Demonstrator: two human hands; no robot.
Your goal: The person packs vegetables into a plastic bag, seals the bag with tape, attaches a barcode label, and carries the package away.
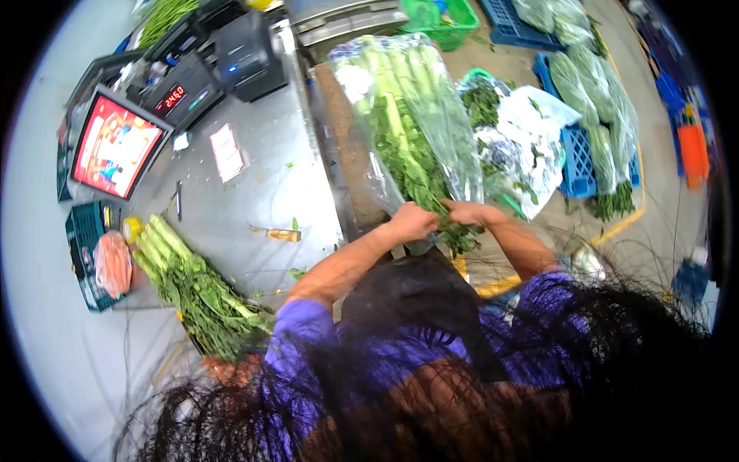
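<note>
A clear plastic bag [454,123] lies on the brown board right of the metal table, with long green leafy stalks [400,131] inside it. Their pale ends point away from me and the leaves toward me. At the bag's near end my left hand [416,222] is closed on the leafy end. Close beside it on the right, my right hand [464,213] is closed on the same leafy end. Dark leaves hang out below both hands. Another bunch of leafy stalks [196,285] lies at the lower left, beside the metal table.
The metal table [262,192] holds a knife [275,233], a pen, a paper label, a scale display [181,96] and a printer [248,55]. A monitor [119,144] stands left. Blue crates [577,162] with bagged greens and a white bag [531,131] are at right.
</note>
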